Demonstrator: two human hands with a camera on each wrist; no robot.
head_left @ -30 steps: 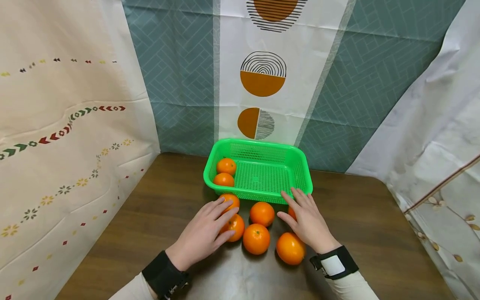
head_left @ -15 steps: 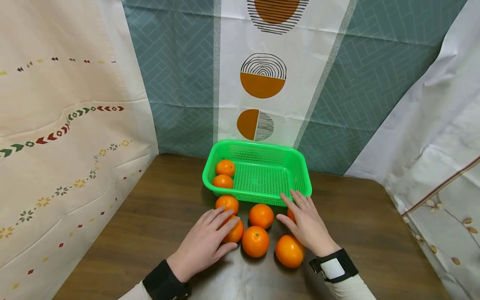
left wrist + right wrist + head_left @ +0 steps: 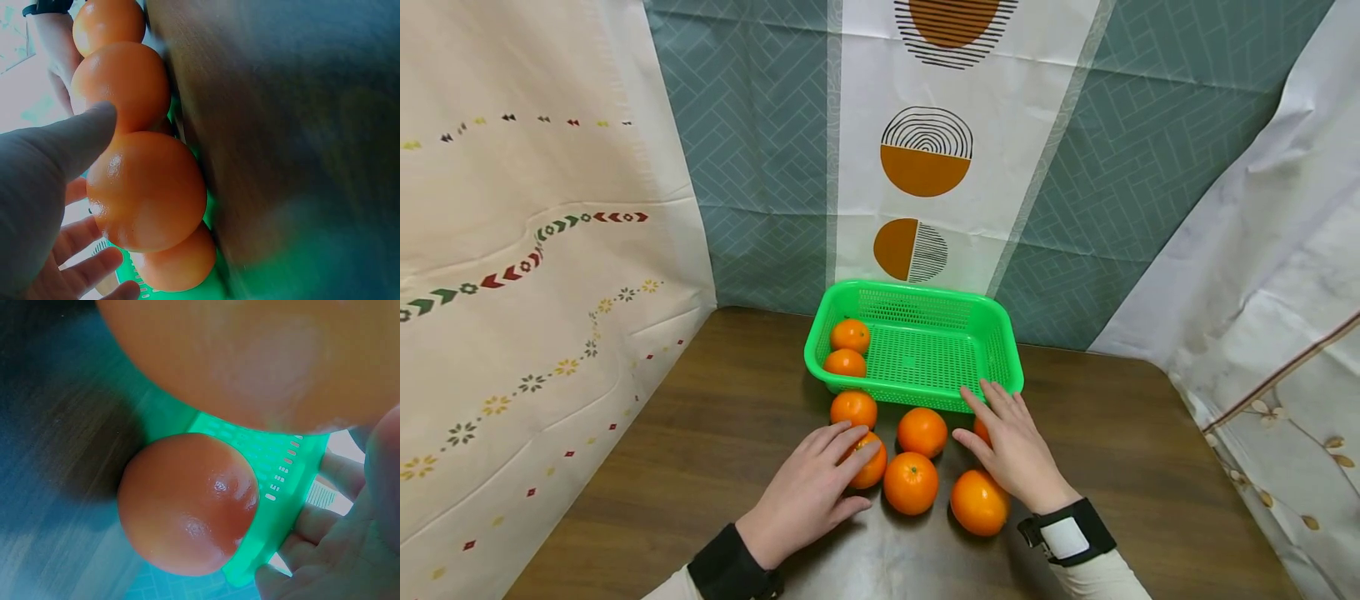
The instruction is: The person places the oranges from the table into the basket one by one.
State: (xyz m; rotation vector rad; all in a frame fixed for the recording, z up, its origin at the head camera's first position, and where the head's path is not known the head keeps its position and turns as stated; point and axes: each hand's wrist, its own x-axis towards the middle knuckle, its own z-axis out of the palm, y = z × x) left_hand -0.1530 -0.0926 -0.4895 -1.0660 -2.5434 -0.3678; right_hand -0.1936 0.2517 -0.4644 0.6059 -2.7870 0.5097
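My left hand (image 3: 811, 486) lies over the left side of an orange (image 3: 871, 467), its fingers spread and loosely bent. In the left wrist view that orange (image 3: 147, 190) sits between thumb and fingers, not gripped. My right hand (image 3: 1018, 446) hovers with spread fingers above an orange (image 3: 981, 429) that it partly hides, by the basket's front right corner. In the right wrist view this orange (image 3: 187, 503) is apart from the fingers. A green perforated basket (image 3: 917, 392) stands behind, holding two oranges (image 3: 850, 335) at its left end.
More oranges lie on the brown table (image 3: 737, 400): one at the basket's front left (image 3: 853, 408), two in the middle (image 3: 922, 432), and one nearest the right wrist (image 3: 980, 502). Patterned cloths (image 3: 760, 150) hang behind and at both sides.
My left hand has drawn back slightly toward me, uncovering the orange at the basket's front left. The right hand holds its place, and the oranges stay where they were.
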